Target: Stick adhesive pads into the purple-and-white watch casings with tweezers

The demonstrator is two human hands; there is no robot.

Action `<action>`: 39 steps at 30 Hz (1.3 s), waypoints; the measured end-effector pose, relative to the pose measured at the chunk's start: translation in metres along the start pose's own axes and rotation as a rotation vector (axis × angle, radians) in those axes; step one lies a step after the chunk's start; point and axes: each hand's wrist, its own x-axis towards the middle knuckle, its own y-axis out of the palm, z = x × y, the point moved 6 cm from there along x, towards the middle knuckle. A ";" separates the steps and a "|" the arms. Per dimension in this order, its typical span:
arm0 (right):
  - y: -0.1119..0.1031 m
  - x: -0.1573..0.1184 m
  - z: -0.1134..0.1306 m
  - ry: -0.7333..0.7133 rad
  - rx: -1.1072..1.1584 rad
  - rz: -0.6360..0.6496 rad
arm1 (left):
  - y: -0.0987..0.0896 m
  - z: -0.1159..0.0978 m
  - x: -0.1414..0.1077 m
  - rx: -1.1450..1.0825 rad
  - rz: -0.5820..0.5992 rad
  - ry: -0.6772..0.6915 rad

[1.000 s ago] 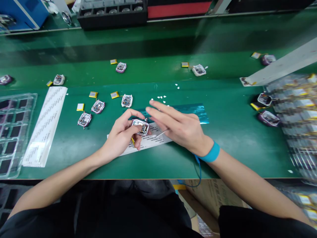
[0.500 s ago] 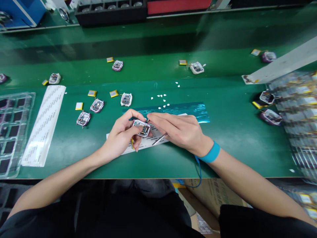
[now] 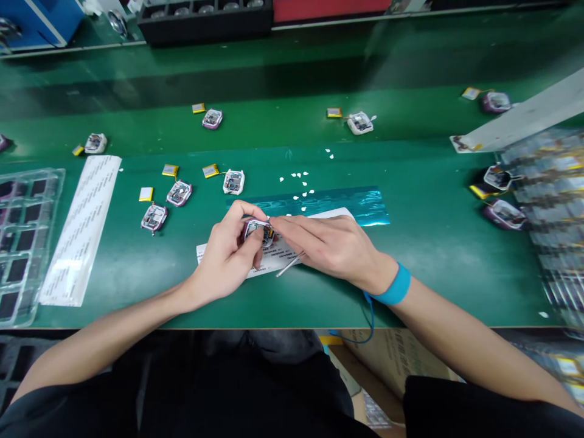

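- The open device [image 3: 256,230] is sitting mid-view, the left hand [image 3: 223,255] clamping it between thumb and fingers.
- The right hand [image 3: 335,246] is bringing its fingertips together at the device's two-o'clock corner, holding a metal tool [image 3: 289,264].
- The printed strip [image 3: 274,261] beneath is repeating small, blurred lettering.
- The carton [image 3: 396,356] at four o'clock is showing Chinese characters.
- The green table [image 3: 433,243] is gleaming; a blue machine [image 3: 50,21] is standing at ten.
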 end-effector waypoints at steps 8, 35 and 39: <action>0.005 -0.001 0.009 0.054 -0.046 0.076 | 0.003 0.004 -0.003 -0.028 -0.047 0.040; -0.014 -0.006 -0.062 0.743 0.777 -0.243 | 0.003 -0.021 0.002 0.489 0.066 0.418; -0.001 -0.008 -0.076 0.965 0.996 -0.166 | 0.013 -0.017 -0.003 0.585 0.176 0.558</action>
